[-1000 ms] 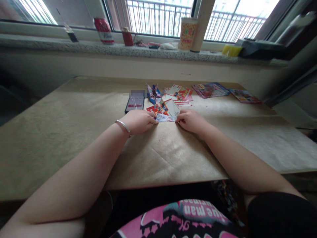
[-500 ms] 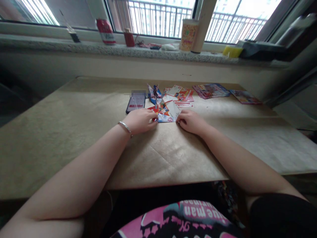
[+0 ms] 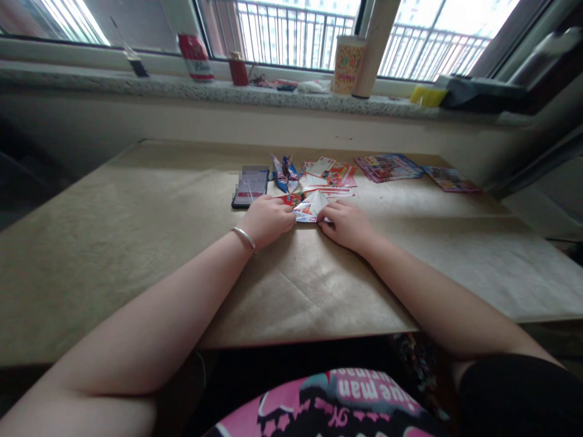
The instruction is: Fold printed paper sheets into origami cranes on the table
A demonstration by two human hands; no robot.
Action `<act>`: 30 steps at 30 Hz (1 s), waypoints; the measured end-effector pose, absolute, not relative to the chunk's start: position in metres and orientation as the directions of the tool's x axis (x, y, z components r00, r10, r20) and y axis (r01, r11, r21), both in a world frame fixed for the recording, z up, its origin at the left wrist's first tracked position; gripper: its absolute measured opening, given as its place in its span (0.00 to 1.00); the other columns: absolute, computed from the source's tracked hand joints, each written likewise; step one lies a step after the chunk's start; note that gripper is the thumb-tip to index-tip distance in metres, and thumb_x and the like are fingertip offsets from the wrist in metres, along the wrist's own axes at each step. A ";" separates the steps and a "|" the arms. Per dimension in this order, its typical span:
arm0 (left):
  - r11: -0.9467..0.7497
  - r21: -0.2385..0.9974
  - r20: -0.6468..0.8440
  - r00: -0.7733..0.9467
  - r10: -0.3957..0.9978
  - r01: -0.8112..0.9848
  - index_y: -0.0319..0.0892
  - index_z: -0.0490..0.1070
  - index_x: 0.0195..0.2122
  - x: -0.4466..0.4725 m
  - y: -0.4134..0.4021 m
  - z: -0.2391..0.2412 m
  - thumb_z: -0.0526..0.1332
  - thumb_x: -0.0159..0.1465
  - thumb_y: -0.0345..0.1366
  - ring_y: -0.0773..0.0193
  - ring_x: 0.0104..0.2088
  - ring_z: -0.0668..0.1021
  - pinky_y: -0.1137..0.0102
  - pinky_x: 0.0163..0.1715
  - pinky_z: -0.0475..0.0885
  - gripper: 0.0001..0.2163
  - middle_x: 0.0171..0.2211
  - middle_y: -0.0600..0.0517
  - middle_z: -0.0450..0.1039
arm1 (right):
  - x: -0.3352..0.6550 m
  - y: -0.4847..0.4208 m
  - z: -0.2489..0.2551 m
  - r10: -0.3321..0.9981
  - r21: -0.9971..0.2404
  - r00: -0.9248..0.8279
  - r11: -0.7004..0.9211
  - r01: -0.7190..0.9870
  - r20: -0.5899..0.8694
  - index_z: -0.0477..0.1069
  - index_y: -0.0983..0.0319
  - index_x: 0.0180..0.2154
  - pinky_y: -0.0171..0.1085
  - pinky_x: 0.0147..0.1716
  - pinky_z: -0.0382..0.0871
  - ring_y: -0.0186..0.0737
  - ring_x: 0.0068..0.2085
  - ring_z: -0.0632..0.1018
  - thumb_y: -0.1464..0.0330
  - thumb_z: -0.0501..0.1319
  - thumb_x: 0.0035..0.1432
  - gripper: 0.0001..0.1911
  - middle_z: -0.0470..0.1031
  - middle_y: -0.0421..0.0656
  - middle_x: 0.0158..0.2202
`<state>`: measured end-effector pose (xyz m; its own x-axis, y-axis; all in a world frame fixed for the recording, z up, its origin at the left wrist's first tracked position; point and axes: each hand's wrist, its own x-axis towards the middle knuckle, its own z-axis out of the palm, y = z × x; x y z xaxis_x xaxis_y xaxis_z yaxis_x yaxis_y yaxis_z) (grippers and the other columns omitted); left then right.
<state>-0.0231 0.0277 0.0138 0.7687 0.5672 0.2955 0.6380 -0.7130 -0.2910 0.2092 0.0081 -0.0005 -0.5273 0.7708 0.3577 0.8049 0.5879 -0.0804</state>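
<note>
A partly folded sheet of printed paper (image 3: pixel 308 207), red and colourful with a white side showing, lies on the table between my hands. My left hand (image 3: pixel 268 220), with a silver bangle at the wrist, grips its left edge. At its right edge, the curled fingers of my right hand (image 3: pixel 345 222) pinch the paper. My fingertips hide both ends of the sheet. Just beyond my left hand lies a phone (image 3: pixel 251 187) with its screen lit. A folded blue-and-red paper shape (image 3: pixel 285 174) stands right of the phone.
Behind the sheet lie several red and white printed papers (image 3: pixel 334 173). Farther right are a fanned stack of colourful cards (image 3: pixel 387 166) and a smaller stack (image 3: pixel 450 178). The window sill (image 3: pixel 273 97) holds a can (image 3: pixel 195 57), a red bottle (image 3: pixel 237 70) and a paper cup (image 3: pixel 348 65).
My hands have come closer together, the left one shifting right and the right one slightly left. Between them the paper looks narrower, with its white part now raised in a peak.
</note>
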 end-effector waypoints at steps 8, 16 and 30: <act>-0.745 -0.193 0.318 0.759 0.568 0.638 0.41 0.75 0.29 -0.017 0.024 0.007 0.52 0.67 0.36 0.63 0.32 0.77 0.69 0.29 0.64 0.14 0.31 0.49 0.77 | 0.201 0.003 0.001 0.764 -0.071 -0.509 0.578 0.813 0.396 0.74 0.60 0.34 0.39 0.40 0.63 0.45 0.41 0.72 0.70 0.57 0.58 0.06 0.78 0.44 0.36; -0.776 -0.074 0.408 0.729 0.550 0.627 0.43 0.74 0.39 -0.007 0.018 0.004 0.55 0.67 0.41 0.62 0.37 0.77 0.69 0.36 0.67 0.10 0.39 0.49 0.77 | 0.195 -0.002 0.004 0.738 -0.032 -0.542 0.603 0.797 0.402 0.72 0.60 0.35 0.39 0.38 0.62 0.45 0.41 0.72 0.69 0.56 0.59 0.06 0.77 0.46 0.37; -0.711 -0.056 0.422 0.662 0.619 0.701 0.42 0.73 0.32 -0.003 0.011 0.009 0.55 0.66 0.37 0.61 0.36 0.77 0.64 0.39 0.64 0.10 0.35 0.50 0.78 | 0.215 0.007 0.004 0.717 -0.040 -0.542 0.618 0.786 0.438 0.72 0.60 0.32 0.39 0.40 0.63 0.44 0.40 0.72 0.71 0.58 0.54 0.05 0.76 0.45 0.35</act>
<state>-0.0034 0.0113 0.0089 0.6625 0.6192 0.4216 0.7007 -0.7112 -0.0565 0.2152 0.0069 0.0035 -0.5417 0.7174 0.4382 0.7855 0.6175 -0.0400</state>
